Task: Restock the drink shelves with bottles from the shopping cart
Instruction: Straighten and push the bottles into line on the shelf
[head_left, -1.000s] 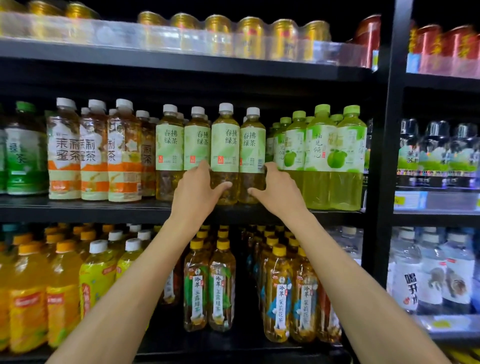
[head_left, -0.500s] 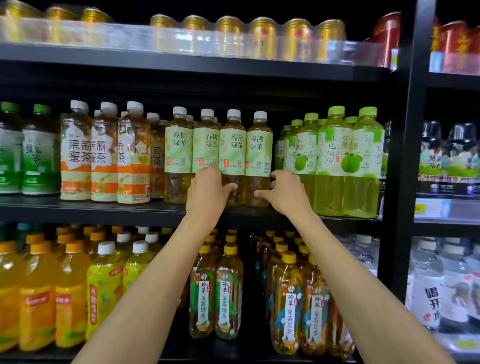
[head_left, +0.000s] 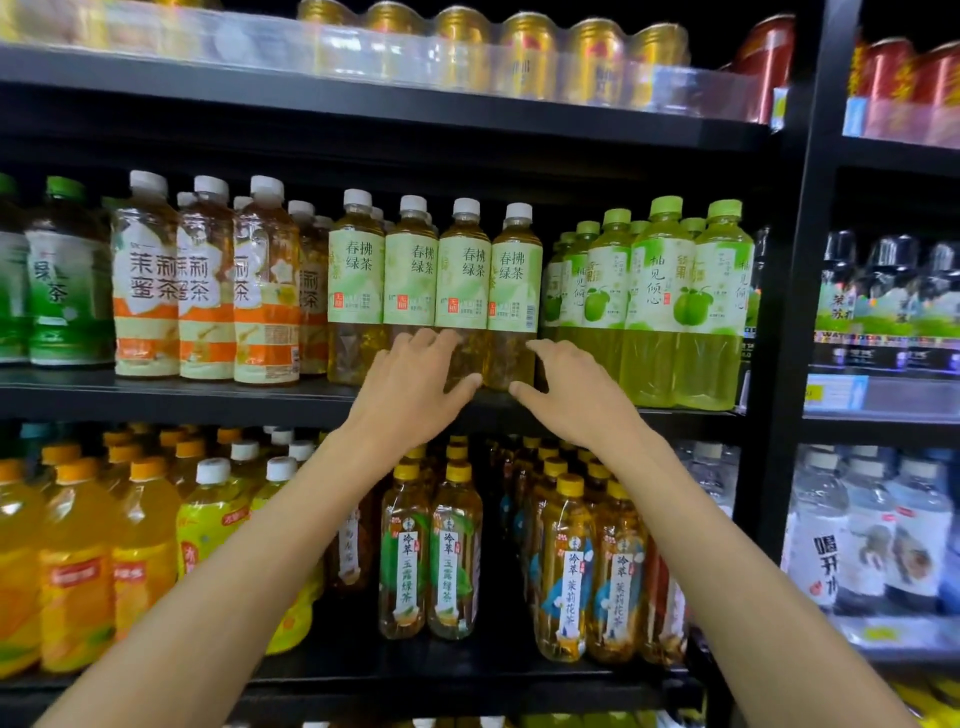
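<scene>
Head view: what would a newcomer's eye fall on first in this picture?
Two bare arms reach up the centre, and the left hand and right hand meet at the lower part of the white-capped green tea bottles on the middle shelf. Colour is packed around them: gold cans on the top shelf, orange drink bottles at lower left.

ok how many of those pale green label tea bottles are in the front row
4, side by side on the middle shelf: leftmost bottle, second bottle and third bottle behind the left hand, fourth bottle by the right hand. Caps behind suggest more hidden.
</scene>
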